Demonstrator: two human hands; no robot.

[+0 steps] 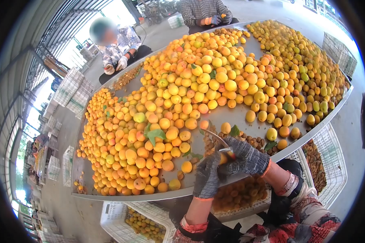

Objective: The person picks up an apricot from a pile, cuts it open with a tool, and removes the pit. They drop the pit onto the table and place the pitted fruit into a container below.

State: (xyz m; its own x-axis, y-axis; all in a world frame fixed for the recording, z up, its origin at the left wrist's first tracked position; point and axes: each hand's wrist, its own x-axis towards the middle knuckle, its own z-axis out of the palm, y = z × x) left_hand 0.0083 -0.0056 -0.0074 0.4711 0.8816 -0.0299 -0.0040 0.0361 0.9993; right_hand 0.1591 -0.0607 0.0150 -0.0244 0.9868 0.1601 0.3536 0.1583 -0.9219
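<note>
Both my hands wear grey knit gloves and meet over the near edge of the metal table (247,117). My right hand (247,156) is closed around a knife (217,139), its thin curved blade pointing up and to the left. An apricot (223,158), mostly covered by fingers, sits between the hands, and my left hand (207,175) is closed on it. Just beyond them lie brown apricot pits (257,142) and a few loose apricots (271,134). A large heap of apricots (182,97) spreads over the table.
Under the near edge stand white crates: one with apricots (144,224), one with orange fruit pieces (241,194), one with pits (314,166). Two people sit across the table, one in a patterned sleeve (129,38), one in a checked shirt (198,10). Stacked crates (73,91) stand left.
</note>
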